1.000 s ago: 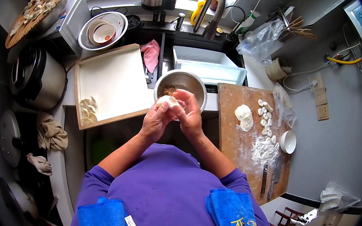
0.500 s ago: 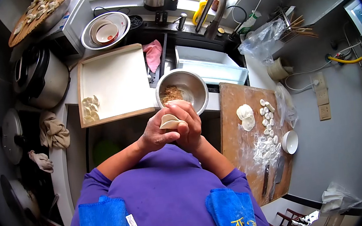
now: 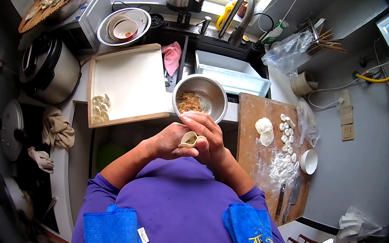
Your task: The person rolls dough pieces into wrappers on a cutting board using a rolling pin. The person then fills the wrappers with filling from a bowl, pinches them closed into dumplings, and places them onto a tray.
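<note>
My left hand (image 3: 167,141) and my right hand (image 3: 210,140) meet in front of my chest, fingers closed around a dumpling (image 3: 189,140). Its wrapper gapes at the near side, showing filling inside. Just beyond my fingertips stands a metal bowl (image 3: 220,100) with brown minced filling (image 3: 189,102). To the left, a white tray with a wooden rim (image 3: 129,85) holds several folded dumplings (image 3: 100,108) in its near left corner. On the floured wooden board (image 3: 254,162) at the right lie stacked round wrappers (image 3: 264,131) and small dough pieces (image 3: 286,137).
A knife (image 3: 294,192) and a small white bowl (image 3: 308,162) are on the board. Behind it sit a clear plastic bin (image 3: 243,86) and the faucet (image 3: 241,23). A pressure cooker (image 3: 54,70) and a basin of bowls (image 3: 106,33) stand at the back left.
The dumpling has turned in my hands, so its opening and the filling inside now show. My hands stay together near the metal bowl. The whole view has shifted slightly.
</note>
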A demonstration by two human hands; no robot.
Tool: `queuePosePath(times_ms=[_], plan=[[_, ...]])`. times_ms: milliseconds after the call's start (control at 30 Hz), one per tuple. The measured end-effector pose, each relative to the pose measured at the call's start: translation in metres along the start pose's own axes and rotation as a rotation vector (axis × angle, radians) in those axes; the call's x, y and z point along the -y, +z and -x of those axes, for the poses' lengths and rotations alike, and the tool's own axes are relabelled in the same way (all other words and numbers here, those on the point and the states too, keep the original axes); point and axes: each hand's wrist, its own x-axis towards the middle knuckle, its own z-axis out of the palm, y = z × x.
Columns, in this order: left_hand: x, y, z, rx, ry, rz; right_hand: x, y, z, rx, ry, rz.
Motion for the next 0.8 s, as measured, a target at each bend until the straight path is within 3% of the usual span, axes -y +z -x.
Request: queuePosePath(times_ms=[167, 233, 267, 400, 500, 633, 700, 800], plan=[[-0.001, -0.002, 0.006, -0.034, 0.032, -0.202, 0.000, -0.002, 0.002, 0.091, 0.071, -0.097], [-0.003, -0.008, 0.011, 0.172, -0.119, -0.259, -0.001, 0.001, 0.006, 0.102, 0.083, -0.113], [-0.006, -0.005, 0.007, 0.033, 0.045, -0.327, -0.001, 0.002, 0.007, 0.113, 0.093, -0.128], [-0.006, 0.005, -0.002, -0.182, 0.196, -0.145, 0.005, 0.013, 0.013, 0.045, 0.170, -0.236], [0.000, 0.008, 0.007, -0.196, 0.086, -0.110, 0.008, 0.030, 0.022, -0.107, 0.249, -0.322], [0.009, 0.008, 0.010, -0.152, 0.047, -0.209, 0.000, 0.033, 0.028, -0.074, 0.346, -0.255], [0.009, 0.009, 0.009, -0.247, -0.171, 0.085, -0.002, 0.040, 0.032, -0.081, 0.434, -0.326], [0.016, 0.005, 0.018, -0.226, -0.194, 0.111, 0.000, 0.045, 0.035, -0.126, 0.723, -0.644]])
